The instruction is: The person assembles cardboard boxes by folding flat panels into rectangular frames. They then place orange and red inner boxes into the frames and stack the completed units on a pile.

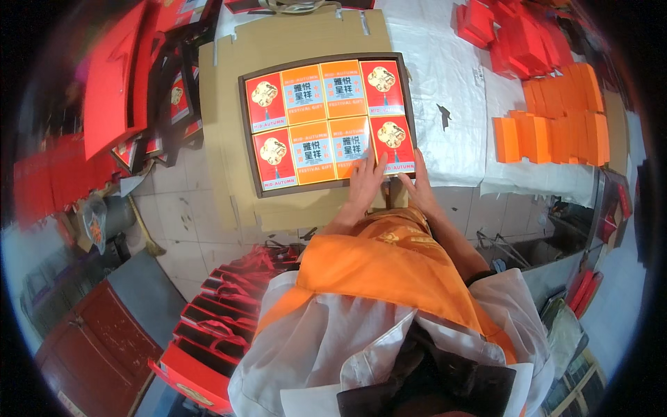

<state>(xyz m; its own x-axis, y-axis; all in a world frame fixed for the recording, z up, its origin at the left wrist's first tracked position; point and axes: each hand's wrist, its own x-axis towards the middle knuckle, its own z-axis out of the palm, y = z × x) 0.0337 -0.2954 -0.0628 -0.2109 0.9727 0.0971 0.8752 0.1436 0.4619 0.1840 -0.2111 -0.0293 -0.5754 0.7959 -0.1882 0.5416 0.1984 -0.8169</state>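
A shallow dark-brown gift box (326, 186) lies on the cardboard in front of me, filled with small square boxes in two rows. Orange ones with pale blue panels (313, 152) sit in the middle columns, and red ones with a gold flower picture (275, 157) at both sides. My left hand (364, 182) rests with outstretched fingers over the near row, where an orange box meets the near-right red box (393, 142). At the near-right corner is my right hand (421, 190), its fingers extended along the right rim and its thumb by the near edge.
Brown cardboard (222, 139) covers the work surface under the gift box. Orange boxes (556, 135) and red boxes (521, 42) are piled on a white sheet (445, 83) at the right. Red cartons (114, 83) stand far left; red gift bags (222, 313) line the floor near left.
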